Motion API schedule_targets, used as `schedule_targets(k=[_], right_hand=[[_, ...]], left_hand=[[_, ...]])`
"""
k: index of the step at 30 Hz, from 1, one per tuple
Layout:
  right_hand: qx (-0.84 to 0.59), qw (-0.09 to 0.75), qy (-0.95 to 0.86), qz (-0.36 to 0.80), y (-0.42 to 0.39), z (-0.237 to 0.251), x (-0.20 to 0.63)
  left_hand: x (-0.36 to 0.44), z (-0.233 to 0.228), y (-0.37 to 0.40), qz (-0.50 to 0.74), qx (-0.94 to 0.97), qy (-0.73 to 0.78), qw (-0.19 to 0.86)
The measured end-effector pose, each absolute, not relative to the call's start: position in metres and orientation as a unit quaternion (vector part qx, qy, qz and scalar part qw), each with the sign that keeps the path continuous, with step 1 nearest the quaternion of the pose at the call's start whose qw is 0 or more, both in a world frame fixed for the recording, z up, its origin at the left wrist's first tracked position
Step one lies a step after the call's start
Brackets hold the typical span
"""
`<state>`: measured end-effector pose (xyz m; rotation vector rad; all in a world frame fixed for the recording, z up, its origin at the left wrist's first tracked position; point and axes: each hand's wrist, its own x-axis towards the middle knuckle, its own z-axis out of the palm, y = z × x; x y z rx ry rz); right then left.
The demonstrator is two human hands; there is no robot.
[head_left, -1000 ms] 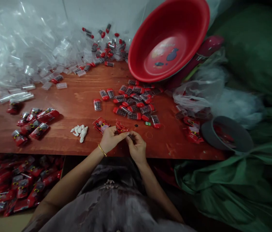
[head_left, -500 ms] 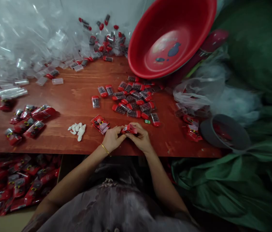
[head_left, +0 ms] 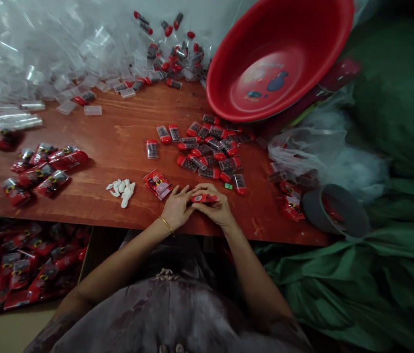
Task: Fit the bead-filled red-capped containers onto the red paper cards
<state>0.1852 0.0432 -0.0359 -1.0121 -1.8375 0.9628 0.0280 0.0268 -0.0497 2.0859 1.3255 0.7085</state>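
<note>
A Packing Workshop

We seem to be in a packing workshop, judging by the quantities: clear plastic pieces heaped far left, many matching red-capped containers on the wooden tabletop, a box full of like red packets near left, and green cloth bundled at right.

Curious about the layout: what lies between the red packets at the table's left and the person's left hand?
In the head view: white pieces, then, nearer the left hand, flat red printed packaging.
</note>
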Motion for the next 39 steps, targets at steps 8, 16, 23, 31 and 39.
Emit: schedule_targets(k=[8, 16, 23, 31, 39], right_hand=[[-0.423, 0.385, -0.755, 0.322, 0.048, -0.042, 0.183], [-0.410, 0.407, -0.755, 0.311, 0.049, -0.062, 0.188], [-0.469, 0.392, -0.758, 0.227, 0.039, -0.064, 0.193], [-0.457, 0.453, -0.722, 0.255, 0.039, -0.057, 0.203], [-0.457, 0.471, -0.723, 0.218, 0.037, -0.059, 0.201]], left_hand=[[0.030, -0.058, 0.026, 0.269, 0.770, 0.505, 0.283], [0.028, -0.045, 0.013, 0.413, 0.692, 0.484, 0.340], [0.026, -0.044, 0.029, 0.404, 0.692, 0.512, 0.309], [0.019, -0.040, 0.039, 0.307, 0.770, 0.468, 0.306], [0.022, -0.043, 0.039, 0.284, 0.782, 0.475, 0.288]])
